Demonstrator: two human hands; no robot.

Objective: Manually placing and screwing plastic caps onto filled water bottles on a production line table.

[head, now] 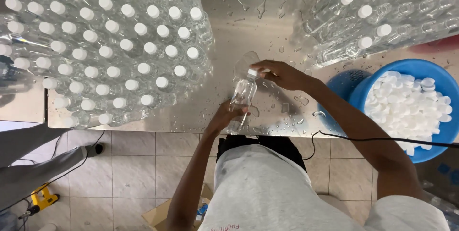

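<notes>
Grey-shirted torso (267, 188) close below; the left hand (224, 115) grips the clear plastic bottle (243, 96) upright on the wet steel tabletop (248, 16), the right hand (279, 73) pinches its white cap (252, 72). Best held steady, cap square, blue tub of caps (430, 75) near.

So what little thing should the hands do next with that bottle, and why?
Probably twist the white cap down tight. The right hand is pinching it on top of the clear bottle, while the left hand grips the bottle's lower part on the wet metal table. The block of capped bottles to the left suggests where it could stand afterwards.
</notes>
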